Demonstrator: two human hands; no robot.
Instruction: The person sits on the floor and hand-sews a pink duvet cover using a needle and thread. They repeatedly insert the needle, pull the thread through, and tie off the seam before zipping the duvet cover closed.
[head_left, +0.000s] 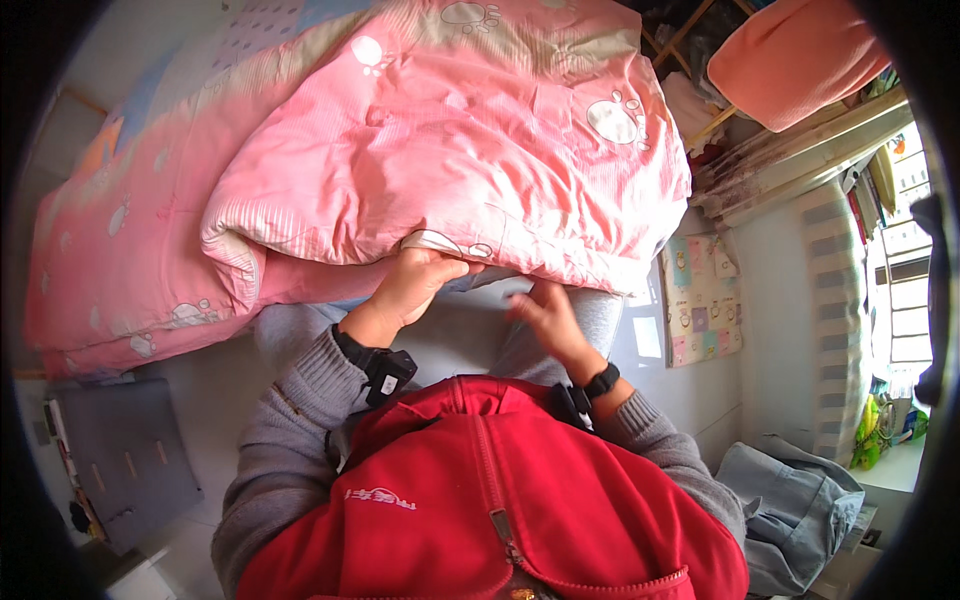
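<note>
A thick pink quilt (430, 150) with white paw prints lies folded over the bed in front of me, its near edge bulging towards me. My left hand (415, 285) is closed on that edge, with the thumb on the near side and the fingers partly hidden by the fabric. Just right of it, my right hand (550, 315) is at the underside of the same edge. Its thumb stands apart from the fingers and no cloth shows between them; the fingertips are partly hidden at the hem.
More pink bedding (130, 240) spreads to the left. A grey storage box (130, 455) stands at lower left. On the right are a patterned panel (700, 300), a striped curtain (835, 320) by a window, and a heap of grey-blue cloth (790, 510). An orange-pink cushion-like thing (795, 60) sits at upper right.
</note>
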